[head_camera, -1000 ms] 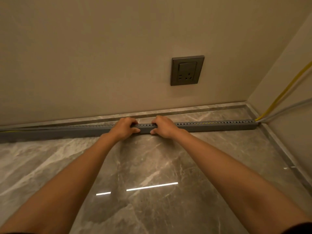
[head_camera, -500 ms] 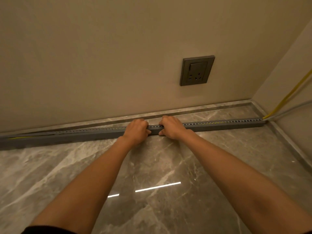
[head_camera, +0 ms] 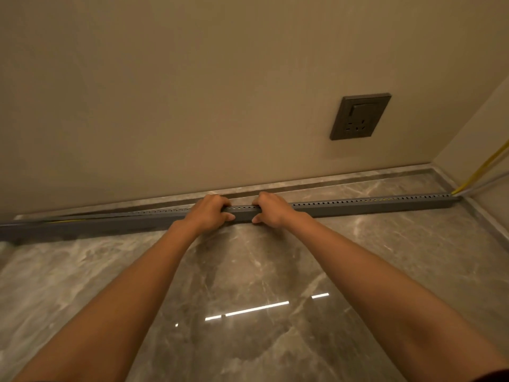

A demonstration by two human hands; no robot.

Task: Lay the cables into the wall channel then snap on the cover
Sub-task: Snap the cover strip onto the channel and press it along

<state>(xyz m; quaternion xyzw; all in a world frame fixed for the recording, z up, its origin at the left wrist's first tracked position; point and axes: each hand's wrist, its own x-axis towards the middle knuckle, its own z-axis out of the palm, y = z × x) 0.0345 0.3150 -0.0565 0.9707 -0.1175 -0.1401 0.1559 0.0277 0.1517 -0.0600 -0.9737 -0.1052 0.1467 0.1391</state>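
Both hands clamped on the grey channel [head_camera: 358, 206] lying on the floor [head_camera: 248, 271] along the wall: left hand [head_camera: 208, 215], right hand [head_camera: 271, 209], close together mid-length. Yellow cable [head_camera: 479, 170] exits its right end.

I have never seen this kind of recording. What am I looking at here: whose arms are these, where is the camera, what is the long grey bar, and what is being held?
No machine here: these are a person's two bare arms, filmed by one camera worn on the head, looking forward and down. The left hand and the right hand sit close together, each with its grip closed on a long grey channel. It lies on the marble floor along the foot of the wall. Its top has a row of small holes. At its right end a yellow cable comes out and climbs the side wall; a paler one runs beside it. On the wall sits a dark socket.
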